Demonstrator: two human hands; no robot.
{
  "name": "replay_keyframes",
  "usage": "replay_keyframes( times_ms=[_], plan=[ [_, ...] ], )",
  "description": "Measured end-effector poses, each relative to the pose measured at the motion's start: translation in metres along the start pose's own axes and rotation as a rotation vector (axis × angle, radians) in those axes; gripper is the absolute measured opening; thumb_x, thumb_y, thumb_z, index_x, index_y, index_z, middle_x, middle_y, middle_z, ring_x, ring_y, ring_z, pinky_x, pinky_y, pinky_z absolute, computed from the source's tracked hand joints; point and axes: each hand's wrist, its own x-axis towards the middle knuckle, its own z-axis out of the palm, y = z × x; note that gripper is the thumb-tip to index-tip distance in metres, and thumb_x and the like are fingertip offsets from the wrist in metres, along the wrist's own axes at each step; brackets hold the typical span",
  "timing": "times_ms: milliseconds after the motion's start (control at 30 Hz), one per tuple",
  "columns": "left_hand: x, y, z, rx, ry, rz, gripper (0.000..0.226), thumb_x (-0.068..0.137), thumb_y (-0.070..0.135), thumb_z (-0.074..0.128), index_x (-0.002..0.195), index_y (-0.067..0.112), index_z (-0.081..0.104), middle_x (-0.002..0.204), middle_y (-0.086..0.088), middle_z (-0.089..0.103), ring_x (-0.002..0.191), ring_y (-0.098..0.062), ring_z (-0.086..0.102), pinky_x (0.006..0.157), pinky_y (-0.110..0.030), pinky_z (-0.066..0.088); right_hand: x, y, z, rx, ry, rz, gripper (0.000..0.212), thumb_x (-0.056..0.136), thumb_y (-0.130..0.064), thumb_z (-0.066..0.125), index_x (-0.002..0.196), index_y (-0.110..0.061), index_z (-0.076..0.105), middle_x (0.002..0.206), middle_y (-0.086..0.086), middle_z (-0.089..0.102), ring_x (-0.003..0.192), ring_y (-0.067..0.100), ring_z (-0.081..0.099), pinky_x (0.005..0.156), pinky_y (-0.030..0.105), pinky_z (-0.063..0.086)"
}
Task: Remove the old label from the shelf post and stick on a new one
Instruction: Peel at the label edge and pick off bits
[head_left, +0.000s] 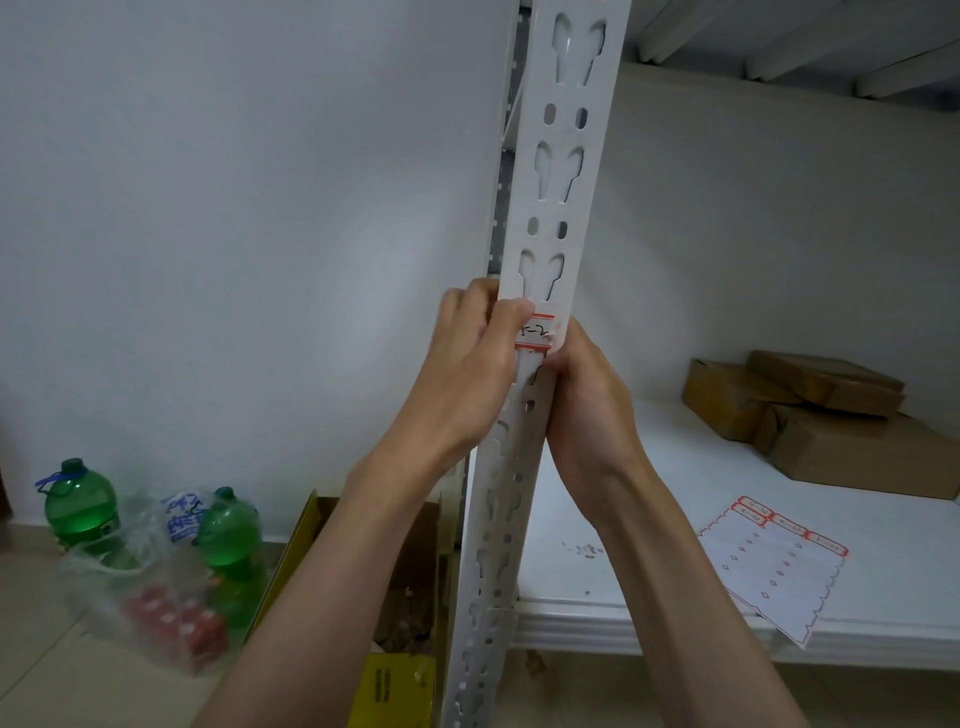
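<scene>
On shelf post (558, 208), label (537, 331) w/ red edges: left hand (480, 364) fingers curled, thumb pressing label's left end; right hand (587, 387) pinches its right edge.

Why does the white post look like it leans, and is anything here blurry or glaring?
Head view: the wide-angle lens bends the white slotted metal shelf post, so it seems tilted; light is soft and even, no harsh glare; the red-edged paper label between the left hand and right hand reads slightly soft, and the green plastic bottles at the edge look smeared.
</scene>
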Motion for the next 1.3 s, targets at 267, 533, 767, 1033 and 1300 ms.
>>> replay_keyframes(
  times_ms=[267,533,767,1033,1300],
  plan=[
    [-0.009,0.006,0.011,0.070,0.475,0.284,0.024,0.091,0.021,0.053,0.112,0.009,0.054,0.104,-0.003,0.046,0.086,-0.009,0.049,0.072,-0.009,0.044,-0.010,0.003,-0.042,0.008,0.164,-0.077,0.023,0.103,-0.003,0.044,0.099,-0.004,0.067,0.094,0.011,0.069,0.088,0.023,0.069,0.087,0.037,0.059],
    [-0.013,0.003,0.022,0.212,0.423,0.471,0.003,0.088,0.013,0.057,0.090,0.011,0.059,0.095,-0.006,0.056,0.074,-0.007,0.051,0.068,-0.010,0.040,-0.027,0.038,-0.090,-0.400,0.197,0.097,0.007,0.088,-0.003,0.073,0.087,-0.006,0.080,0.083,0.007,0.078,0.072,0.020,0.070,0.073,0.029,0.062],
    [-0.012,0.000,0.025,0.281,0.351,0.515,0.008,0.088,0.014,0.060,0.092,0.008,0.062,0.095,-0.001,0.053,0.075,-0.002,0.051,0.072,-0.008,0.041,-0.022,0.079,-0.114,-0.816,0.203,0.309,0.008,0.084,-0.009,0.079,0.080,-0.003,0.077,0.070,-0.004,0.070,0.057,-0.003,0.061,0.052,0.007,0.041],
    [-0.006,0.000,0.005,0.286,0.391,0.534,0.008,0.092,0.013,0.057,0.094,0.010,0.064,0.093,0.000,0.057,0.074,-0.002,0.051,0.068,-0.011,0.041,-0.016,0.099,-0.119,-0.953,0.235,0.345,0.015,0.093,-0.013,0.068,0.100,-0.003,0.078,0.108,0.015,0.075,0.096,0.028,0.069,0.084,0.028,0.052],
    [-0.003,-0.010,-0.018,0.460,0.255,0.678,0.018,0.085,0.025,0.078,0.099,0.014,0.079,0.088,-0.003,0.063,0.082,-0.010,0.052,0.072,-0.012,0.041,-0.009,0.050,-0.079,-0.662,0.380,-0.165,0.017,0.094,-0.010,0.066,0.099,-0.021,0.077,0.093,-0.007,0.073,0.076,0.004,0.061,0.068,0.012,0.047]
  ],
)
